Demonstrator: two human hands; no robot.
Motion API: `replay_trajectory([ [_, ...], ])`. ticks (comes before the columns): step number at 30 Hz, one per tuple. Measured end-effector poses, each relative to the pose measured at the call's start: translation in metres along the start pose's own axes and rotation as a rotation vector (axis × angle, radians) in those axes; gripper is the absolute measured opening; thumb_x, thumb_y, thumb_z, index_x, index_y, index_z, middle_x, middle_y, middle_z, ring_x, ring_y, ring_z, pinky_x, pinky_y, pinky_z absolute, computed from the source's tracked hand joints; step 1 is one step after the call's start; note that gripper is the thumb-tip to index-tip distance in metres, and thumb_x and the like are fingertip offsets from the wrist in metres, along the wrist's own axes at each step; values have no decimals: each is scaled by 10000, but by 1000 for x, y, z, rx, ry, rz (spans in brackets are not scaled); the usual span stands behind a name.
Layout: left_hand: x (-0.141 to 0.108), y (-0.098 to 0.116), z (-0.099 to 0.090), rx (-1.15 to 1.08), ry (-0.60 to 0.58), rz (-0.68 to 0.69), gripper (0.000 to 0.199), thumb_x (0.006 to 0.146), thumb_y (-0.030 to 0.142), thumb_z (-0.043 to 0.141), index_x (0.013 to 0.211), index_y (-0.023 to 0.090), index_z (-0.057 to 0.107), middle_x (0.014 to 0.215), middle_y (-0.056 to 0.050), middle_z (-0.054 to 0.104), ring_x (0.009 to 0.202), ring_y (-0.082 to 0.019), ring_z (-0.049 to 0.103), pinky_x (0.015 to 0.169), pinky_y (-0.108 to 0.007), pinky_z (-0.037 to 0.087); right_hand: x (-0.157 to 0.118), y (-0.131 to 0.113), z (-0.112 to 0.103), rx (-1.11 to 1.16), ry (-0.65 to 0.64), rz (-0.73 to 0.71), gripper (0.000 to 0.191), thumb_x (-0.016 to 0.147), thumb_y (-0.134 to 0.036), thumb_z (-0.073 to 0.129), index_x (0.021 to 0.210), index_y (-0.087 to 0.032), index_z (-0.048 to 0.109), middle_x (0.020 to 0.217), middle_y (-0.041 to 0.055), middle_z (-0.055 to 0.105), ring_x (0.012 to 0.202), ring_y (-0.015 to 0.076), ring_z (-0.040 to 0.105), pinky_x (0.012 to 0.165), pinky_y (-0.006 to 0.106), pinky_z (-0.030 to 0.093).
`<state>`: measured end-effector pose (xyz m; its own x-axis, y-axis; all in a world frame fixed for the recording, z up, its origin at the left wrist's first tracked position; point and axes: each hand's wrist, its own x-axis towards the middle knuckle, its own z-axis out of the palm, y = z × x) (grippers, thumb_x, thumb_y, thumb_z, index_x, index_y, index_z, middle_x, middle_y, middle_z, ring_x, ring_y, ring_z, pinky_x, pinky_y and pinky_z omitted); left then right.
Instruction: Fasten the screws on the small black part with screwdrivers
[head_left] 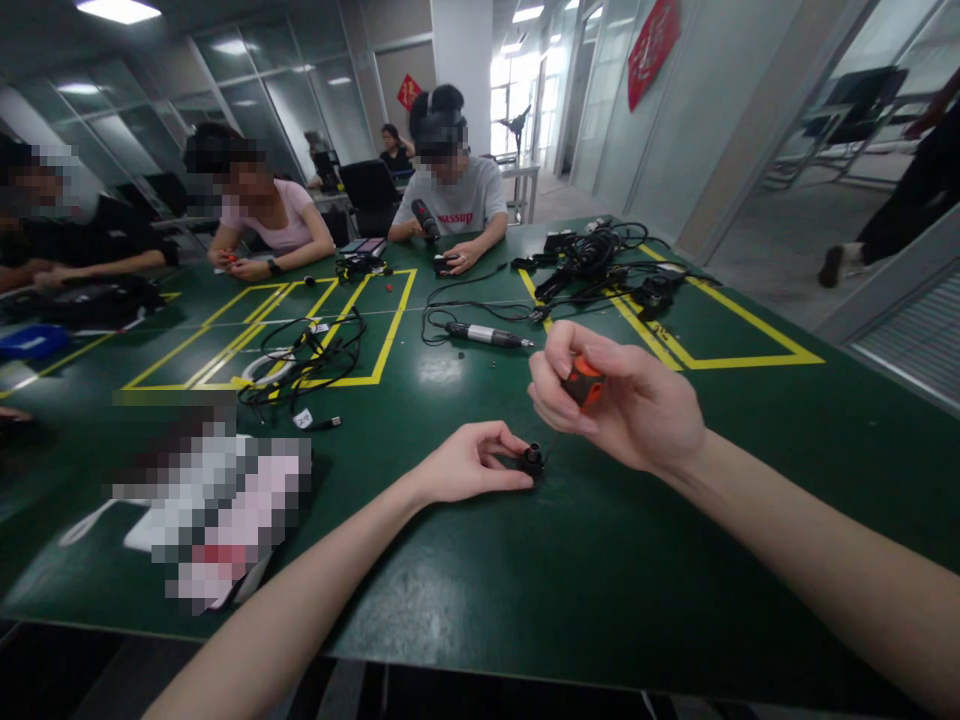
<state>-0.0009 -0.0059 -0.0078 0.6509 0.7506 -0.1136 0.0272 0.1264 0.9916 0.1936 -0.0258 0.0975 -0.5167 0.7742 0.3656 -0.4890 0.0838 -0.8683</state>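
Near the middle of the green table, my left hand (pixel 476 462) pinches a small black part (pixel 532 460) with a round metallic top between thumb and fingers. The part rests on the tabletop. To its right and a little higher, my right hand (pixel 630 400) is wrapped round the orange and black handle of a screwdriver (pixel 584 383). Its thin shaft points down and left, with the tip beside the black part; whether they touch is hard to tell.
A grey and black electric screwdriver (pixel 487 335) lies beyond my hands. Tangled black cables (pixel 592 255) lie at the back right, more cables (pixel 322 360) at left. Blurred-out items (pixel 225 510) lie front left. A person (pixel 450 190) works across the table (pixel 465 600); others sit left.
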Motion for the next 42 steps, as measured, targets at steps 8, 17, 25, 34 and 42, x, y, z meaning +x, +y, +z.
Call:
replay_trajectory([
  [8, 2, 2, -2, -55, -6, -23, 462, 593, 350, 986, 782, 123, 630, 1051, -75, 781, 845, -125, 720, 906, -330, 569, -2, 1, 5, 31, -20, 18, 380, 997, -474, 522, 723, -211, 527, 493, -83, 316, 433, 100, 223, 462, 253, 249],
  [17, -1, 5, -3, 42, -29, -9, 386, 683, 345, 932, 852, 122, 667, 1095, -98, 775, 844, -131, 721, 863, -311, 574, 1, 2, 7, -23, -11, -15, 397, 995, -407, 544, 659, -196, 560, 533, -36, 442, 463, 121, 331, 461, 270, 264],
  [25, 0, 0, -1, 48, -14, 28, 501, 690, 226, 919, 1135, 128, 711, 1105, -126, 790, 994, -196, 759, 861, -307, 583, -5, 5, 6, 91, -53, 13, 266, 930, -464, 595, 827, -224, 544, 494, -96, 363, 420, 105, 213, 452, 251, 220],
  [34, 0, 0, -2, -65, 6, -58, 473, 588, 333, 995, 885, 103, 708, 1037, -104, 807, 878, -176, 779, 967, -395, 606, -1, 3, 7, 1, -12, 0, 452, 1018, -430, 516, 631, -197, 532, 513, -52, 349, 443, 103, 254, 441, 260, 225],
  [42, -1, 0, -3, 0, 1, -30, 435, 659, 284, 955, 1015, 117, 770, 1059, -117, 814, 954, -203, 784, 955, -367, 606, -5, 3, 4, 37, -23, -10, 232, 943, -419, 599, 829, -228, 534, 530, -83, 407, 428, 103, 240, 444, 244, 228],
])
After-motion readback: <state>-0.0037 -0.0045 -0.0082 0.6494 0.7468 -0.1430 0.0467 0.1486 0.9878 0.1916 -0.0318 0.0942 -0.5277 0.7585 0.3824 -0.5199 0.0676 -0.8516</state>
